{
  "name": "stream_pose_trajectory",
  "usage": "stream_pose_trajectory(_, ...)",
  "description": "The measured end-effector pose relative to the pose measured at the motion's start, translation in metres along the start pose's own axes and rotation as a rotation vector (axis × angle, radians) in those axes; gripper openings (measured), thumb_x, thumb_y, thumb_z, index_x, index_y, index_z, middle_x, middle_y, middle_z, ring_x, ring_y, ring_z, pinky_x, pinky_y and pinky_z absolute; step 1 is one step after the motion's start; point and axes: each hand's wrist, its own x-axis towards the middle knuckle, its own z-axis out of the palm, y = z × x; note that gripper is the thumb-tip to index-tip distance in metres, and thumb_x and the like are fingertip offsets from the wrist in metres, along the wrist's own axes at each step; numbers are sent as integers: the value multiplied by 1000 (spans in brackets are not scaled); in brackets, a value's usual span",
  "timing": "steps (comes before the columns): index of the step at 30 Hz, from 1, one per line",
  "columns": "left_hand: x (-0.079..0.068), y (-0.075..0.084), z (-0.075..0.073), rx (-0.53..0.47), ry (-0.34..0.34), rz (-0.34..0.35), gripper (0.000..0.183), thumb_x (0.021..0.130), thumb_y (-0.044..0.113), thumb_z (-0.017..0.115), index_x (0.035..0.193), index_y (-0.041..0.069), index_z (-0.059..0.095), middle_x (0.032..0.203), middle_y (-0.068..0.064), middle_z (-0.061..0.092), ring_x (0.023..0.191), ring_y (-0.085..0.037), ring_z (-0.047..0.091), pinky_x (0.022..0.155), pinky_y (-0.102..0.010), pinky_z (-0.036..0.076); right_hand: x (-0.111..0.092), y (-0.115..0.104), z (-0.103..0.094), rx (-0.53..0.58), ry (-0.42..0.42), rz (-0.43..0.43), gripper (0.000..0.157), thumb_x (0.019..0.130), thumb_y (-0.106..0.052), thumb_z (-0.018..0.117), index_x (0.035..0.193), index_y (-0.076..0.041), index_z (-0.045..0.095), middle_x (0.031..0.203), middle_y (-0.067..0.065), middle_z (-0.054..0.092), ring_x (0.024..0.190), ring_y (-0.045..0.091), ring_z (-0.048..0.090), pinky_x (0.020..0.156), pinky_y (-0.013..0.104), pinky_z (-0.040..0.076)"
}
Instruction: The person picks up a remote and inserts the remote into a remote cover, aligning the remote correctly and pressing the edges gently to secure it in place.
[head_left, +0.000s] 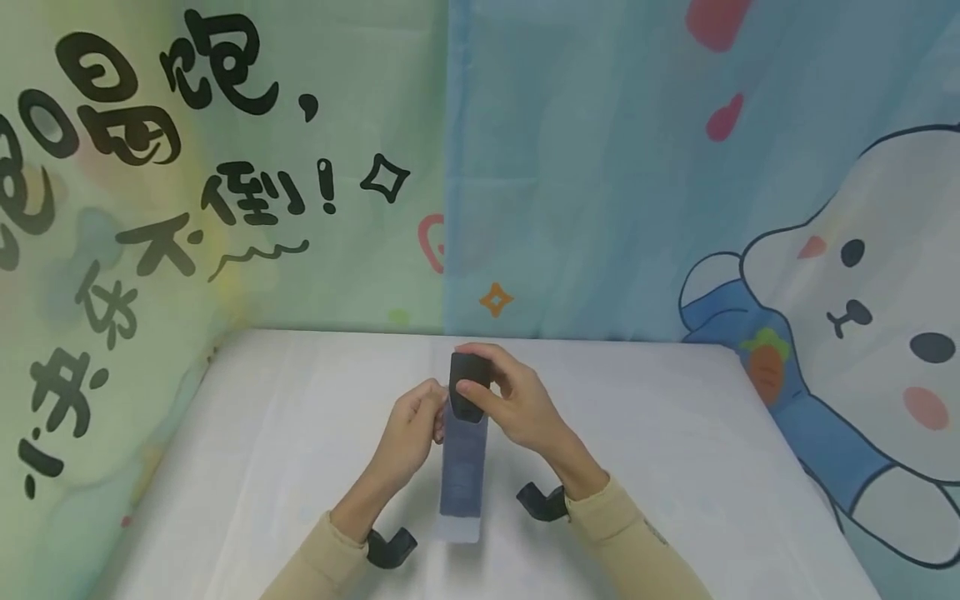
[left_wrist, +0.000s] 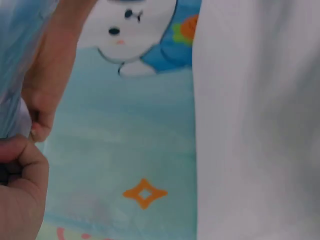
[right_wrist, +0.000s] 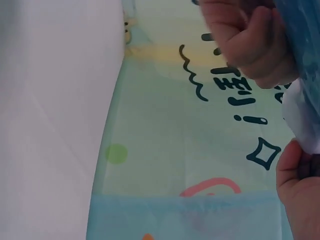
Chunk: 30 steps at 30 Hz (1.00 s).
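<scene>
A long, narrow blue translucent plastic sleeve [head_left: 462, 475] with a clear lower end hangs upright over the middle of the white table. At its top, my right hand [head_left: 517, 396] grips a black block with a tapered lower end [head_left: 470, 387], thumb across its front and fingers over its top. My left hand [head_left: 415, 421] pinches the sleeve's left edge, just beside the block. In the left wrist view the shiny blue plastic [left_wrist: 20, 55] runs past both hands. A white rounded part [right_wrist: 298, 115] shows along the sleeve's edge in the right wrist view.
A white cloth covers the table [head_left: 300, 417]. Behind it hang printed curtains [head_left: 585, 208] with dark lettering and a cartoon bear. Black wrist mounts [head_left: 392, 548] stick out below both hands, at the beige sleeve cuffs.
</scene>
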Motion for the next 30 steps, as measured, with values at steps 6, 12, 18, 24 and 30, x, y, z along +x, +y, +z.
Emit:
stream_pose_trajectory(6,-5,-9,1,111,-39,85,25,108,20,47,88,6,52,71,-2,49,63,-14,46,57,-24,41,-6,8,-5,34,88,8,47,91,12,65,136,1,55,115,16,63,97,23,62,85,31,49)
stream_pose_trajectory(12,-5,-9,-7,179,-89,52,47,101,26,64,141,16,41,81,1,64,64,-12,60,59,-25,45,-9,12,-5,55,85,-1,45,92,10,66,135,0,55,110,15,64,91,21,61,77,30,49)
stream_pose_trajectory(18,0,-5,-12,191,-130,65,67,98,27,69,154,24,34,55,6,40,43,-7,27,44,-24,24,-11,14,-1,54,69,107,41,98,-1,63,138,-3,52,110,13,63,94,21,61,79,30,50)
stream_pose_trajectory(24,0,-1,-17,163,-60,52,76,96,24,71,157,35,27,53,5,33,43,-10,26,45,-24,25,-16,16,-1,48,144,233,33,102,-8,59,133,1,53,110,15,61,101,26,62,87,30,52)
stream_pose_trajectory(30,1,3,-23,161,-54,66,75,95,21,72,156,37,31,53,3,31,44,-11,23,45,-25,24,-25,20,4,29,102,276,26,103,-10,58,127,1,56,104,14,63,96,28,63,82,32,54)
